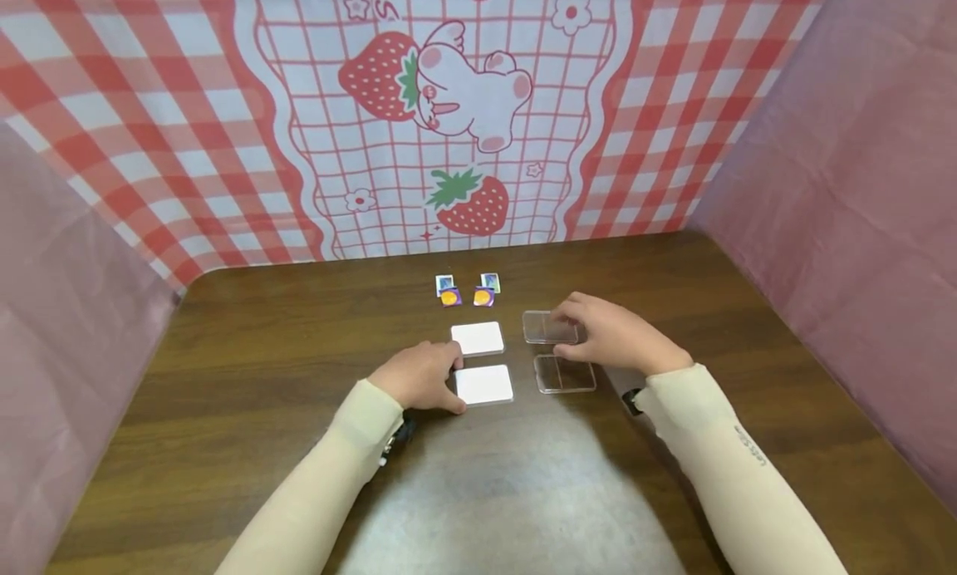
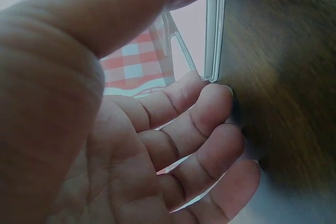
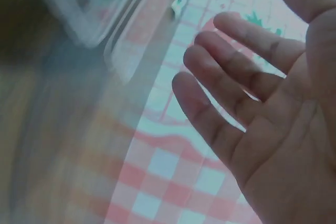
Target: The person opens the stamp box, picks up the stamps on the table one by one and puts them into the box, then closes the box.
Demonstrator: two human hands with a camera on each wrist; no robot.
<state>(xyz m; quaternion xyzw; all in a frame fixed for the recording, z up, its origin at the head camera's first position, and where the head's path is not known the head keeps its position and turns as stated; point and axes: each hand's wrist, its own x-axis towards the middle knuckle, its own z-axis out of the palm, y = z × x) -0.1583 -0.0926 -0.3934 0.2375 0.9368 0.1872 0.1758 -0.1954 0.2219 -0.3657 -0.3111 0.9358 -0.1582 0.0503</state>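
The right hand (image 1: 616,332) hides part of the far clear case (image 1: 538,327); the left hand (image 1: 419,377), one corner of the near white case (image 1: 486,385). The small cards (image 1: 483,297) are too tiny to read. The right wrist view shows blurred clear cases (image 3: 137,43), cut off at top.

On tbl (image 1: 299,326): 2 slabs (image 1: 484,385) L, 2 cases (image 1: 577,379) R — cards (image 1: 449,297) behind, then cloth (image 1: 463,101).
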